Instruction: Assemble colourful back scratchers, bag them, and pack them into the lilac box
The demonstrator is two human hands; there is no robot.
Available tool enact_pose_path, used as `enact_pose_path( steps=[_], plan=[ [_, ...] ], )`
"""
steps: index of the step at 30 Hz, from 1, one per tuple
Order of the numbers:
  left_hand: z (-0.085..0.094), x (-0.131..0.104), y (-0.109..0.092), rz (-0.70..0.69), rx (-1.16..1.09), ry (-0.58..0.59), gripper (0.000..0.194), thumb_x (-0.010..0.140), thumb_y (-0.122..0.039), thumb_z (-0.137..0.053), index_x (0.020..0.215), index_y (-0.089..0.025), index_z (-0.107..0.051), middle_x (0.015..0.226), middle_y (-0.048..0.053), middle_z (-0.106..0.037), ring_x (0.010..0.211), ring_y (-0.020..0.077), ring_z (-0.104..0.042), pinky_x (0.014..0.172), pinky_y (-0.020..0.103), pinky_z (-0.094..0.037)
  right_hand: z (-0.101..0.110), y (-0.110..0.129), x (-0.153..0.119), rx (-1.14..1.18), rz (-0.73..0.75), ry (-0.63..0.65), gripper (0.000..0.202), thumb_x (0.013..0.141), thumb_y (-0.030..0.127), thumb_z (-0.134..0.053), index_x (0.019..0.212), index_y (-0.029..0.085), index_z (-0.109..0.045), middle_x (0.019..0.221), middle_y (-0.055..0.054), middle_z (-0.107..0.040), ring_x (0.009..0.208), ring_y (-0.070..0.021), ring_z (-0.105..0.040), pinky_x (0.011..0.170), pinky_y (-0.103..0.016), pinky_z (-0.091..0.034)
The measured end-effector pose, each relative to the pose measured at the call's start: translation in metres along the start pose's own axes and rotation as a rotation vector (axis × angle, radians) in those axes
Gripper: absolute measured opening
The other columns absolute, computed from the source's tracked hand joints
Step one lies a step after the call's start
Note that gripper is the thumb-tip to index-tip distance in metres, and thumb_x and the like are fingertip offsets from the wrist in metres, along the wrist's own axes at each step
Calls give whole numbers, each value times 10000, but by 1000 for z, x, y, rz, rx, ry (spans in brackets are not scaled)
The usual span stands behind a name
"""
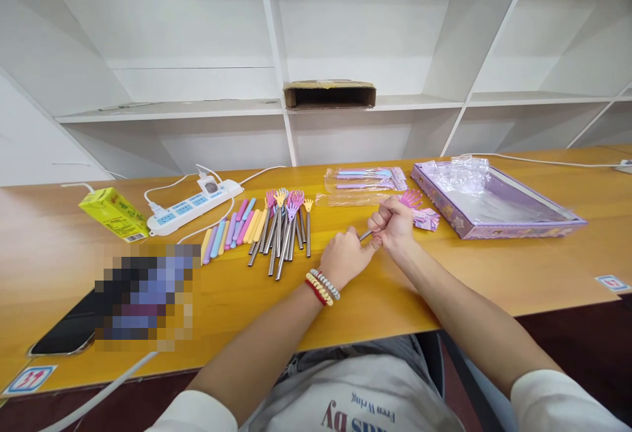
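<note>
My left hand (347,257), with beaded bracelets at the wrist, is closed at the lower end of a metal rod (365,235). My right hand (392,222) is wrapped round the upper part, and a pink claw-shaped head (411,199) sticks out beyond it. What lies inside the left fist is hidden. To the left lie several metal rods with claw heads (286,228) in pink, yellow and purple. Beside them is a row of coloured handles (232,229). A small purple printed card (425,219) lies just right of my right hand.
Clear plastic packets (365,179) lie behind my hands. A purple box (518,229) with clear wrap stands at right. At left are a power strip (195,208), a yellow-green carton (113,213), cables and a black phone (69,320). White shelves hold a cardboard box (330,95).
</note>
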State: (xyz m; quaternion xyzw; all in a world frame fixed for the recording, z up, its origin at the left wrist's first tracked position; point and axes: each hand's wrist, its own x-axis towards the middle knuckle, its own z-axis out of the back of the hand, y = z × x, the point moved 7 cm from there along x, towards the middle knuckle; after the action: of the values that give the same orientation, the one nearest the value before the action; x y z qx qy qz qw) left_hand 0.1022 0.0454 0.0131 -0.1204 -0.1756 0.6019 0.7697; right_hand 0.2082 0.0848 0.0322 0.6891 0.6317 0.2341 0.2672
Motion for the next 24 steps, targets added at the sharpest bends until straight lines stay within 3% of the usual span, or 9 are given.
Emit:
enact_pose_path(
  steps=[4, 8, 11, 16, 20, 24],
  plan=[
    [5, 0, -1, -14, -9, 30, 721, 736, -772, -215, 753, -154, -586, 745, 144, -633, 736, 267, -616, 605, 309, -386, 2, 10, 5, 28, 8, 25, 479, 578, 171, -591, 567, 180, -113, 367, 101, -128, 311, -40, -102, 322, -213, -117],
    [15, -2, -3, -81, -35, -20, 536, 863, -593, -241, 918, -168, -562, 784, 102, -642, 760, 233, -612, 639, 296, -389, 0, 15, 6, 44, 6, 111, 456, 583, 185, -578, 553, 175, -123, 381, 87, -147, 325, -45, -142, 338, -209, -166],
    [15, -1, -2, -109, -42, -35, 384, 920, -420, -228, 987, -185, -524, 808, 81, -641, 761, 213, -611, 648, 289, -390, -2, 13, 6, 64, 6, 170, 316, 586, 202, -573, 544, 179, -261, 409, 77, -260, 355, -56, -270, 383, -209, -281],
    [17, 1, -2, -126, -49, -73, 340, 925, -379, -251, 1060, -195, -502, 872, 84, -651, 799, 219, -617, 681, 298, -405, -8, -12, 0, 60, -90, 212, 133, 591, 216, -599, 680, 193, -503, 555, 26, -520, 571, -126, -534, 569, -267, -449],
    [23, 1, -4, -84, -60, -43, 380, 922, -392, -260, 1203, -232, -461, 939, 80, -656, 826, 221, -622, 696, 299, -414, -12, -32, -7, -7, -180, 262, 207, 577, 194, -639, 530, 170, -439, 537, 16, -510, 647, -141, -568, 624, -264, -463],
    [26, -3, -10, -102, -78, 18, 390, 918, -430, -255, 1120, -254, -539, 905, 62, -654, 840, 219, -613, 703, 290, -407, -8, -27, -4, -91, -149, 198, 290, 540, 155, -652, 443, 163, -380, 453, 21, -424, 608, -134, -546, 594, -245, -450]
  ],
)
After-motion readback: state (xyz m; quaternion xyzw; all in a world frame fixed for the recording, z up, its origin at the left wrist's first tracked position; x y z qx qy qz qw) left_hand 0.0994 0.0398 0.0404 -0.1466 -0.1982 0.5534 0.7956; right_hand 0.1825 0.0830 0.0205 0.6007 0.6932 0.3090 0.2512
